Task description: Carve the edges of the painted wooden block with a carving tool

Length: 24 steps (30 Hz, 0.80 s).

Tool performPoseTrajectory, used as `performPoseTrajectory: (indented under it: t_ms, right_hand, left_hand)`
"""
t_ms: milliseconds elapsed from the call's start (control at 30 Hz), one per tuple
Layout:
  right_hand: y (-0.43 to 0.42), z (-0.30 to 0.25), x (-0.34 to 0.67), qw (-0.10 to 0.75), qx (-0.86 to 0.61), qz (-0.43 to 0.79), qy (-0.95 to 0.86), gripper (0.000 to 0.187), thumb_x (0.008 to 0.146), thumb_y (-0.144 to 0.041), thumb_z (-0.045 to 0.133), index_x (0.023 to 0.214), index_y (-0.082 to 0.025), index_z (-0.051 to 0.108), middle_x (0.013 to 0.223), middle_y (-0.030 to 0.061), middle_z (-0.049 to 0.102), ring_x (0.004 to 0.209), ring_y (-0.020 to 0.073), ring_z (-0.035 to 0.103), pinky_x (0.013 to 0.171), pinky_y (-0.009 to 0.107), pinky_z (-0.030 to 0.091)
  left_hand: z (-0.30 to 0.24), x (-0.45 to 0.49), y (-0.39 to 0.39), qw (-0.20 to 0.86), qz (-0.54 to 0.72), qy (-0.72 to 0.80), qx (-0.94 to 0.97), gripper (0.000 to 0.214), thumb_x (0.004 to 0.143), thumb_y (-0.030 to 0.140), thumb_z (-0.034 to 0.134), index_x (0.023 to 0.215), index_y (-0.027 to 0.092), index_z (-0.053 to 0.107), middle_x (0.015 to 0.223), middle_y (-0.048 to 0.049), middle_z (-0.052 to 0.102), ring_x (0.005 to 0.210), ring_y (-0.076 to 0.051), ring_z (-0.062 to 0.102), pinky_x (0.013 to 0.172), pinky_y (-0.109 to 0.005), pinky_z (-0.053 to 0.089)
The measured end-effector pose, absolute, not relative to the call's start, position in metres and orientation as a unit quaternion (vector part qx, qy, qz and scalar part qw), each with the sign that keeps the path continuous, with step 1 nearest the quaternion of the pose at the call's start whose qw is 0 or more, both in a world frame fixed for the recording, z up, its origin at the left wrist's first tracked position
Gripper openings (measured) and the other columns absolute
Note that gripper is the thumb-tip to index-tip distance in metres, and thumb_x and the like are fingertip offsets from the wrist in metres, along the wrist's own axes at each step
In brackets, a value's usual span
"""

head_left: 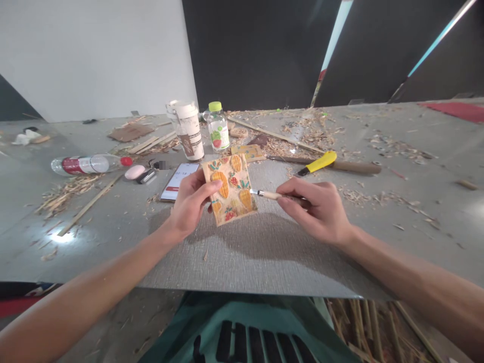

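My left hand (191, 201) grips a small wooden panel (238, 199) by its left side, thumb on the front face. Raised, coloured shapes like orange-yellow pineapples and red strawberries cover that face, which is tilted towards me. In my right hand (321, 209) is a slim wooden-handled carving tool (271, 195), held in closed fingers. Its short, pale metal tip meets or nearly meets the panel's right edge; contact cannot be made out. Behind my left hand lies a lit phone (180, 177). Beyond my right hand is a yellow utility knife (319, 163).
A wooden-handled long blade (351, 167) lies beyond the utility knife. Paper cups (190, 133) and a green-capped bottle (218, 128) stand at the back. Leftward are a lying plastic bottle (91, 164) and a pink oval object (134, 172). Wood shavings (71, 196) litter the grey table (227, 267).
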State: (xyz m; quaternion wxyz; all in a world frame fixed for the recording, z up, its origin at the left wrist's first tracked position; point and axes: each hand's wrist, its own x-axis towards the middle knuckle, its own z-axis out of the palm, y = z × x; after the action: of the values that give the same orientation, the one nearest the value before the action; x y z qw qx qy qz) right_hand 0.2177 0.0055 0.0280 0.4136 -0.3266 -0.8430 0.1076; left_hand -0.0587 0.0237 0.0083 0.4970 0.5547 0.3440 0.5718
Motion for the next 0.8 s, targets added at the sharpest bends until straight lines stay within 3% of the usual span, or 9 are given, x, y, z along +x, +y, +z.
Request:
performPoseTrajectory:
  t_ms: [100, 233, 400, 567, 667, 700, 800]
  right_hand:
    - [0.007, 0.026, 0.216, 0.4, -0.329, 0.071, -0.852, 0.012, 0.106, -0.028, 0.059, 0.098, -0.022, 0.065, 0.06, -0.0067, 0.053, 0.047, 0.0086, 0.038, 0.048, 0.027, 0.031]
    - [0.006, 0.019, 0.21, 0.359, -0.322, 0.022, -0.876, 0.013, 0.109, -0.028, 0.057, 0.107, -0.021, 0.068, 0.08, 0.0011, 0.072, 0.057, 0.0108, 0.052, 0.057, 0.028, 0.04]
    - [0.003, 0.01, 0.201, 0.307, -0.322, 0.001, -0.896, 0.024, 0.114, -0.032, 0.05, 0.111, -0.019, 0.07, 0.091, 0.0055, 0.078, 0.07, 0.015, 0.065, 0.061, 0.03, 0.039]
    - [0.005, 0.003, 0.197, 0.285, -0.328, -0.009, -0.901, 0.03, 0.115, -0.033, 0.046, 0.114, -0.018, 0.072, 0.097, 0.0077, 0.08, 0.073, 0.0157, 0.068, 0.06, 0.031, 0.036]
    - [0.007, 0.003, 0.197, 0.28, -0.339, -0.006, -0.898, 0.033, 0.115, -0.035, 0.045, 0.115, -0.019, 0.073, 0.095, 0.0078, 0.079, 0.071, 0.0154, 0.066, 0.059, 0.03, 0.035]
    - [0.007, 0.004, 0.198, 0.278, -0.345, -0.005, -0.896, 0.033, 0.115, -0.036, 0.044, 0.115, -0.02, 0.074, 0.094, 0.0077, 0.079, 0.071, 0.0154, 0.065, 0.059, 0.03, 0.034]
    - [0.008, 0.005, 0.198, 0.27, -0.366, -0.006, -0.89, 0.035, 0.115, -0.038, 0.044, 0.113, -0.02, 0.074, 0.091, 0.0074, 0.078, 0.068, 0.0153, 0.063, 0.058, 0.03, 0.032]
  left_hand:
    - [0.008, -0.06, 0.024, 0.491, 0.561, 0.362, 0.561, 0.013, 0.09, 0.036, 0.075, 0.094, 0.023, 0.074, 0.075, 0.0006, 0.063, 0.058, -0.014, 0.055, 0.052, -0.026, 0.047]
    - [0.009, -0.062, 0.024, 0.449, 0.532, 0.405, 0.593, 0.02, 0.095, 0.041, 0.073, 0.09, 0.021, 0.072, 0.081, -0.0019, 0.067, 0.069, -0.017, 0.06, 0.061, -0.028, 0.05]
    - [0.014, -0.057, 0.022, 0.367, 0.475, 0.448, 0.663, 0.029, 0.097, 0.042, 0.07, 0.078, 0.02, 0.063, 0.071, 0.0003, 0.055, 0.065, -0.015, 0.047, 0.055, -0.027, 0.035]
    - [0.016, -0.054, 0.02, 0.305, 0.453, 0.459, 0.7, 0.038, 0.101, 0.041, 0.064, 0.071, 0.022, 0.05, 0.066, 0.0028, 0.043, 0.063, -0.015, 0.039, 0.057, -0.03, 0.028]
    - [0.017, -0.057, 0.02, 0.33, 0.404, 0.427, 0.739, 0.018, 0.095, 0.037, 0.073, 0.092, 0.022, 0.063, 0.081, -0.0009, 0.063, 0.074, -0.019, 0.057, 0.062, -0.029, 0.04]
    - [0.017, -0.059, 0.02, 0.342, 0.379, 0.415, 0.753, 0.024, 0.09, 0.034, 0.079, 0.106, 0.023, 0.066, 0.091, -0.0029, 0.07, 0.082, -0.022, 0.064, 0.066, -0.029, 0.045]
    - [0.019, -0.064, 0.022, 0.348, 0.32, 0.413, 0.779, 0.074, 0.076, 0.026, 0.089, 0.143, 0.025, 0.058, 0.114, -0.0081, 0.077, 0.101, -0.032, 0.073, 0.077, -0.035, 0.056]
